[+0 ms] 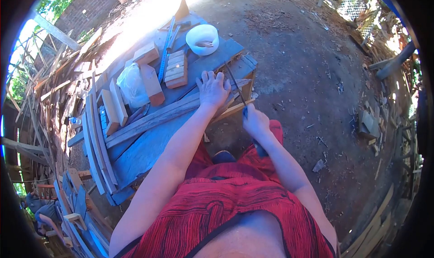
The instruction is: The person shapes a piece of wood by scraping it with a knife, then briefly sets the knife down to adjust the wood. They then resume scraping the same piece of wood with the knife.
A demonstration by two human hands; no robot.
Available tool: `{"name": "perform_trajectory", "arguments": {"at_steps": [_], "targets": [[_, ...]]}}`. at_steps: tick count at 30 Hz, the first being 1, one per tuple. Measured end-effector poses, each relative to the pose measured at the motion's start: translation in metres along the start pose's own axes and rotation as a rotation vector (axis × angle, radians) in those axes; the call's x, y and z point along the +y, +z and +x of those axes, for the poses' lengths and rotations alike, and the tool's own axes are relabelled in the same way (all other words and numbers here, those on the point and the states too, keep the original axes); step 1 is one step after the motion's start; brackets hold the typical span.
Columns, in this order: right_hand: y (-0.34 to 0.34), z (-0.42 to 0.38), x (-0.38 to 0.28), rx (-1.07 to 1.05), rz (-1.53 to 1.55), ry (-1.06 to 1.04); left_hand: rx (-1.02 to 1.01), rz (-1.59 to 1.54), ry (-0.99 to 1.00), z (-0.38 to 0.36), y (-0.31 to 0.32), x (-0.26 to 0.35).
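Observation:
My left hand [213,90] lies with spread fingers on a long wooden strip [167,117], pressing it against the blue-grey workbench [156,143]. The strip runs diagonally across the bench, its far end near the right edge. My right hand [257,121] is closed around the handle of what looks like a handsaw [236,84]. Its narrow dark blade points up and away, crossing the wood by the bench edge, to the right of my left hand. Teeth on the blade are too small to make out.
On the bench are a white bowl [202,39], stacked wooden blocks [176,69], a blue ruler [166,50], a clear plastic bag [132,85] and several long slats [97,138]. Scrap wood [54,84] is heaped at left. A person [45,215] bends at lower left. Bare ground [312,100] lies right.

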State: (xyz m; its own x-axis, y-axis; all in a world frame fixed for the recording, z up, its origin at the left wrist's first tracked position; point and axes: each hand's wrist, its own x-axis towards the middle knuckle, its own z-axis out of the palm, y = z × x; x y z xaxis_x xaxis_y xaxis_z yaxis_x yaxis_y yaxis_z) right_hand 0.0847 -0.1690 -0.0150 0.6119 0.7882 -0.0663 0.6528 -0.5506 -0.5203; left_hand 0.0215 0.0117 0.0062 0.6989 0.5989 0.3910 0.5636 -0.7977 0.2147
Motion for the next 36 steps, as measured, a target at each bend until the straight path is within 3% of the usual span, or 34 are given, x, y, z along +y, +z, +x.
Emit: {"name": "perform_trajectory", "arguments": {"at_steps": [4,11,20,29,36], "targets": [[0.008,0.022,-0.001,0.054,-0.040,-0.031,0.055,0.031,0.014,0.000,0.004,-0.001],[-0.008,-0.063,0.014,-0.092,0.014,0.043,0.013,0.009,-0.011,0.002,0.001,0.000],[0.005,0.030,-0.008,0.033,-0.004,-0.013,0.044,0.028,0.013,0.001,0.003,-0.002],[-0.001,-0.057,0.015,-0.065,0.016,0.035,0.030,0.014,-0.005,0.002,0.004,-0.001],[0.007,0.022,-0.004,0.021,0.040,-0.003,0.035,0.013,0.005,0.000,0.003,-0.001]]}}
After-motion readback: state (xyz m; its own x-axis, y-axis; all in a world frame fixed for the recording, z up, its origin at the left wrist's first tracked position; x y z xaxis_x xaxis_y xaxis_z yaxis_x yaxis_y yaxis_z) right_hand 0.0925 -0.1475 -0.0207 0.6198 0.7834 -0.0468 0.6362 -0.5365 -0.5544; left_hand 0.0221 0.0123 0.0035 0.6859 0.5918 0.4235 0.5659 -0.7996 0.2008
